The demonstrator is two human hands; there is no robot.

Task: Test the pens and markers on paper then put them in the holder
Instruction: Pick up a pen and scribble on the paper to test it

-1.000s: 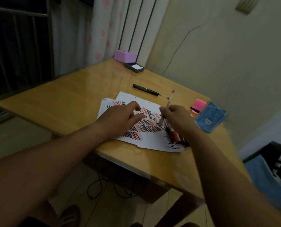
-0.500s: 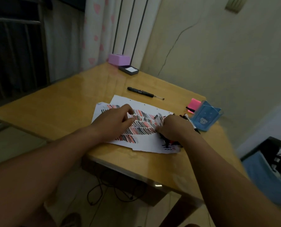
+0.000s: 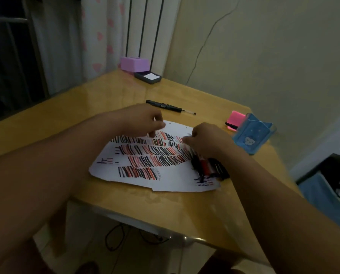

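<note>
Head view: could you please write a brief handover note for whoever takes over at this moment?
Left grip: above the far edge of the paper, fingers curled, blurred; hold unclear.
Right grip: on the paper, something pale at its fingertips, unclear.
Pens and markers piled on the paper's right side; black pen alone on the table; blue holder at right.
Done: many test strokes. Left: no pens stick out of the holder.

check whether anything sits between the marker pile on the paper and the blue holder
No object visibly does. Only the wrist of the person's own right hand crosses above the short gap between the marker pile and the blue holder. The pink block sits at the holder's far left, off that path.
</note>
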